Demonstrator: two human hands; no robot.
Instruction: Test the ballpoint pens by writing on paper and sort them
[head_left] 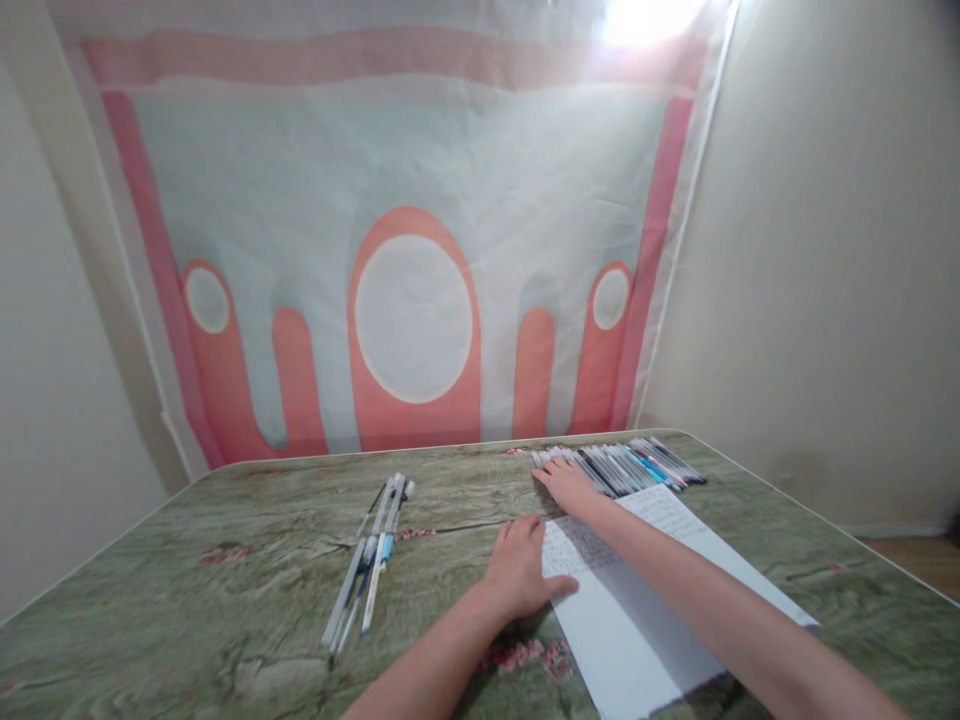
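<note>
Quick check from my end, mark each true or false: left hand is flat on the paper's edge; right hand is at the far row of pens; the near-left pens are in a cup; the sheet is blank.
1. The left hand rests flat on the paper at its left edge. True.
2. The right hand reaches the far row of pens. True.
3. The near-left pens stand in a cup. False: they lie loose on the table.
4. The sheet is blank. False: handwriting covers its upper part.

The table is marbled green with small pink flowers. On it lies white paper with faint handwriting, and pens beyond it show black, white and blue. Behind the table hangs a pale cloth with coral arches around white circles.
</note>
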